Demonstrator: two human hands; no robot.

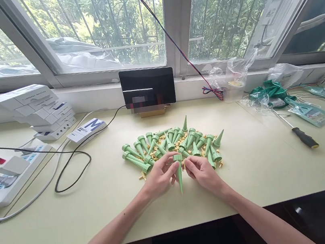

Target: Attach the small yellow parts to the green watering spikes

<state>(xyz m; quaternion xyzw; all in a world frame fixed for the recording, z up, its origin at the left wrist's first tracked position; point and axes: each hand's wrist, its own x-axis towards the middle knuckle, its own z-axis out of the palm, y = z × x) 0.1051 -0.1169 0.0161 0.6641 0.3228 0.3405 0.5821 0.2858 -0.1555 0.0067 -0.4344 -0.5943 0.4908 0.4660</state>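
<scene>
My left hand grips a green plastic plant watering spike, its capped end up and its point down toward me. Close on the right, my right hand pinches a small yellow plastic fitting against the side of the spike; the fingers partly hide it. Behind both hands lies a pile of similar green spikes, most on their sides, a few standing on their caps. Small yellow fittings are scattered among and around them.
A tablet leans on a stand at the back. To the left are stacked white boxes, a power strip and a black cable. On the right lie a screwdriver, green packets and plastic bags.
</scene>
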